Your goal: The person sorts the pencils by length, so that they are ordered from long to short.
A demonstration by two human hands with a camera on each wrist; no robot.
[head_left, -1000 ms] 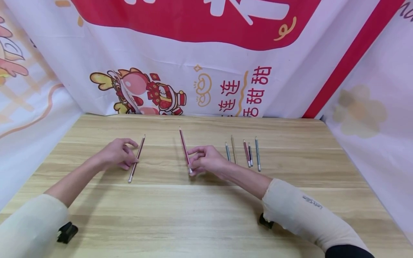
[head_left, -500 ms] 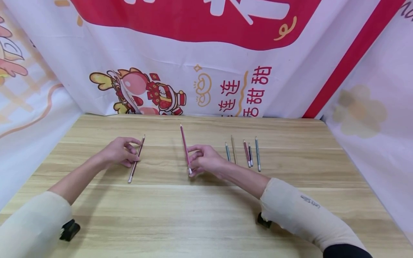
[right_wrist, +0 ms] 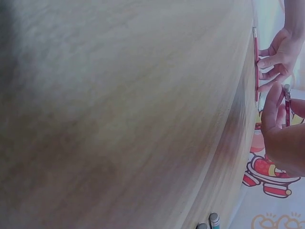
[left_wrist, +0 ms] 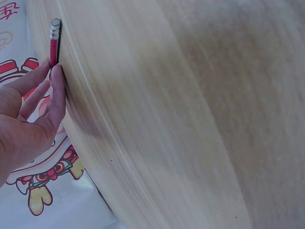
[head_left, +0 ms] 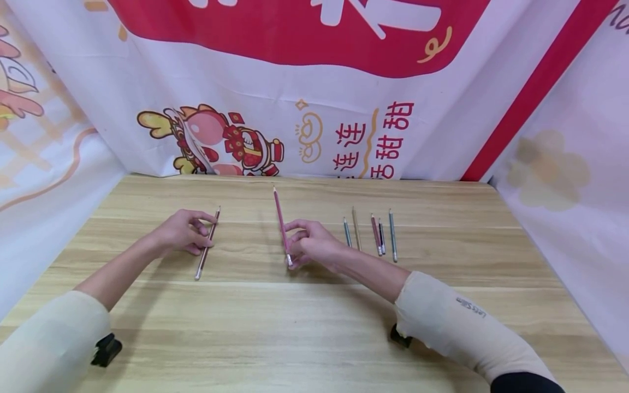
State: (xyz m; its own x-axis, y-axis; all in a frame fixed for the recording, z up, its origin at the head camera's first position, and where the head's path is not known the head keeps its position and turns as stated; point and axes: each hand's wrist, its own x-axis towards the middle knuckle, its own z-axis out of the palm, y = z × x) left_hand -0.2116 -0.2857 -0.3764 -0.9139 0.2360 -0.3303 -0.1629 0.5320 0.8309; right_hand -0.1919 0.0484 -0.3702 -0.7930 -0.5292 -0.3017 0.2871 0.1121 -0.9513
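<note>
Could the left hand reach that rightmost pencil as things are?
Probably not easily: the left hand holds a dark red pencil, and the right hand, gripping a reddish pencil, blocks the straight way to the rightmost pencil.

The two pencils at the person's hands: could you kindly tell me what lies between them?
In the head view, just bare tabletop lies between the left pencil and the right pencil.

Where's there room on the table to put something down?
The biggest bare patch of table is the near part, between the two sleeves. Others lie between the two held pencils and right of the rightmost blue pencil. It's crowded beyond the right wrist, where five pencils lie close together.
</note>
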